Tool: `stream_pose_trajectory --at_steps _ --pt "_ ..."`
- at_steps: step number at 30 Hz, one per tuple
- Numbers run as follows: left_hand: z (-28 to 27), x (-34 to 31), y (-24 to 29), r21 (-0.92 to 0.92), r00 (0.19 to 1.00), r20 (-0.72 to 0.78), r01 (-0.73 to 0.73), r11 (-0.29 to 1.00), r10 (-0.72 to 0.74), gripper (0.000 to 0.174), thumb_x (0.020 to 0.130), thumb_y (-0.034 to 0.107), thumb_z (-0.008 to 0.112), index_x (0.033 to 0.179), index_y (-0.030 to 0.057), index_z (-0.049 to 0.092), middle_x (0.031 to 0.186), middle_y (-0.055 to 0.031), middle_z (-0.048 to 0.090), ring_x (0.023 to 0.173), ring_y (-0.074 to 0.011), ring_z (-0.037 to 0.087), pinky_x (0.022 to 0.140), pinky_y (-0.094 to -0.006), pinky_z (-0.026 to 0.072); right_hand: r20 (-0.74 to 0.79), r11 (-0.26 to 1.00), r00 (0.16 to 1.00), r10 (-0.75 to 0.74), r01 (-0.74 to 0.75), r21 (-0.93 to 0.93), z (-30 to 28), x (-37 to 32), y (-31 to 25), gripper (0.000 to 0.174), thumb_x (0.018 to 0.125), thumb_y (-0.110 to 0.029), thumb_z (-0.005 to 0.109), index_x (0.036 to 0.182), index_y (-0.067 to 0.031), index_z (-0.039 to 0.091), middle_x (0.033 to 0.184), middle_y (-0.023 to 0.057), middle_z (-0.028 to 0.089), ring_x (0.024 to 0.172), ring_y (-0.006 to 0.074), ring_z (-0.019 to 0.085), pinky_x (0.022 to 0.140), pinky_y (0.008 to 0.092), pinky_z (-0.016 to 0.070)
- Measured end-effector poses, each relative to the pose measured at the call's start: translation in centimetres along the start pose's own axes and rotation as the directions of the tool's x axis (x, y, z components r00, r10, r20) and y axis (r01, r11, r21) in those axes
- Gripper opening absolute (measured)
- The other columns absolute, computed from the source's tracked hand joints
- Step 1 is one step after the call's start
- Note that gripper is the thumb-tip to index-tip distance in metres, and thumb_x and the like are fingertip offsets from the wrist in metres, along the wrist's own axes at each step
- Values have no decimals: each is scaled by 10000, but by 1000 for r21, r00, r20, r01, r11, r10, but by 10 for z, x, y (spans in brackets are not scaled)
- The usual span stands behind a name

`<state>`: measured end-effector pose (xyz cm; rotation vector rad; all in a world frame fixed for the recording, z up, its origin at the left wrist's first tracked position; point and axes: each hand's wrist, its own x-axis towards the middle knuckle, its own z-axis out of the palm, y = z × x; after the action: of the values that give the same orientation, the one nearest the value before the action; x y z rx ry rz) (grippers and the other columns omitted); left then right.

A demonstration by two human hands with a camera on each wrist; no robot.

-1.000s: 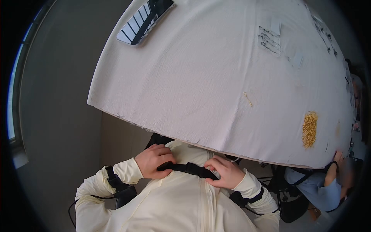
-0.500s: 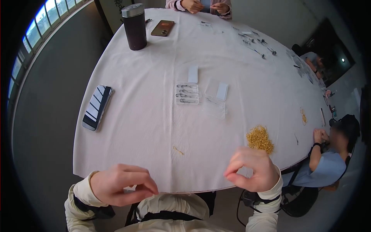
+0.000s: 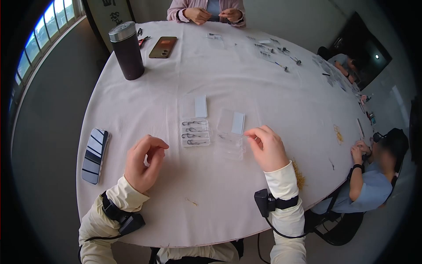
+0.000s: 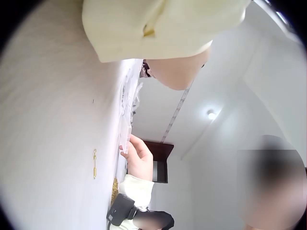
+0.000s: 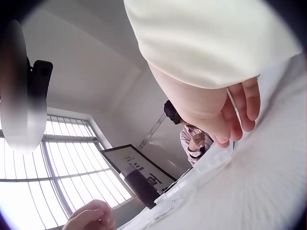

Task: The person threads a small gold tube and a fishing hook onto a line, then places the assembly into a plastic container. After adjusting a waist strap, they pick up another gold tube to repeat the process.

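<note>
My left hand (image 3: 143, 163) hovers over the cloth left of two clear boxes, its fingers loosely bent around nothing. The left box (image 3: 196, 133) has its lid raised and holds several dark wire pieces in compartments. My right hand (image 3: 267, 148) is at the right edge of the other clear box (image 3: 230, 147); the left wrist view shows its thumb and fingers (image 4: 139, 155) pinching the box edge (image 4: 125, 136). A small gold piece (image 3: 191, 202) lies near the front. The right forearm partly hides a gold pile (image 3: 299, 175).
A phone (image 3: 95, 156) lies at the left; a dark tumbler (image 3: 127, 53) and another phone (image 3: 163, 47) stand and lie farther back. One person (image 3: 209, 11) sits across the table, another (image 3: 373, 167) at the right. Small dark parts (image 3: 283, 67) lie at the back right.
The hands have left the black strap at the waist and moved forward over the table. My right hand has come to the right-hand clear box. The head view has lifted toward the table.
</note>
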<state>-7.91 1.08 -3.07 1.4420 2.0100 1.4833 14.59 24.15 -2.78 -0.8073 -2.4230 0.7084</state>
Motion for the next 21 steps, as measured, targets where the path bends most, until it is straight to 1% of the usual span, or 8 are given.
stream_pose_trajectory --at_steps 3,4,6,9,10,12,14,21 --pt "7 0 -2 -45 997 -39 -62 997 60 108 858 -74 528 918 -14 595 761 -57 551 608 -115 491 578 -253 403 33 998 998 -61 62 -24 1 1 3 151 873 13 601 982 -34 694 884 100 636 800 282 640 740 366 522" --pt "5 -1 -1 -41 999 -10 -51 998 51 113 859 -79 523 922 -15 592 759 -58 549 613 -115 497 589 -251 406 37 997 997 -60 62 -45 1 3 2 151 873 13 601 982 -34 694 884 100 636 800 282 640 740 366 522" --pt "6 0 -3 -81 1000 -15 -18 997 17 110 864 -76 520 925 -16 590 758 -58 548 614 -111 496 592 -249 405 94 975 971 -221 223 -8 1 3 -1 157 864 28 607 987 -23 690 887 100 638 821 307 634 775 374 520" --pt "4 -1 -5 -94 1000 -15 12 995 -13 103 877 -70 511 931 -20 583 750 -52 538 614 -103 494 594 -244 402 72 983 981 -178 182 -40 6 4 -2 146 861 29 626 989 -13 682 898 108 643 811 291 654 760 359 538" --pt "3 -2 -3 -104 999 19 49 993 -47 110 880 -70 497 939 -23 576 778 -55 529 652 -111 500 628 -242 406 79 982 980 -180 184 -36 9 5 -1 146 861 29 626 989 -13 682 898 108 643 811 291 654 760 359 538" --pt "3 -2 -2 -112 995 53 87 990 -81 117 883 -71 482 947 -26 569 807 -58 519 689 -119 506 661 -241 409 62 997 995 -73 71 35 11 5 3 119 862 12 655 978 -6 673 904 109 646 797 251 679 713 330 557" --pt "7 -1 -6 -112 1000 -9 29 993 -30 100 879 -63 511 929 -15 583 731 -41 541 602 -98 493 590 -242 402 83 997 994 -71 68 40 10 6 4 111 863 2 665 973 -3 668 904 105 648 791 233 686 694 317 562" --pt "7 -1 -6 -123 1000 -15 15 992 -17 105 876 -57 509 925 -13 591 714 -32 545 605 -91 498 587 -238 401 103 995 991 -85 78 69 8 7 -1 67 856 -5 679 921 9 670 876 88 649 757 209 688 681 295 564"
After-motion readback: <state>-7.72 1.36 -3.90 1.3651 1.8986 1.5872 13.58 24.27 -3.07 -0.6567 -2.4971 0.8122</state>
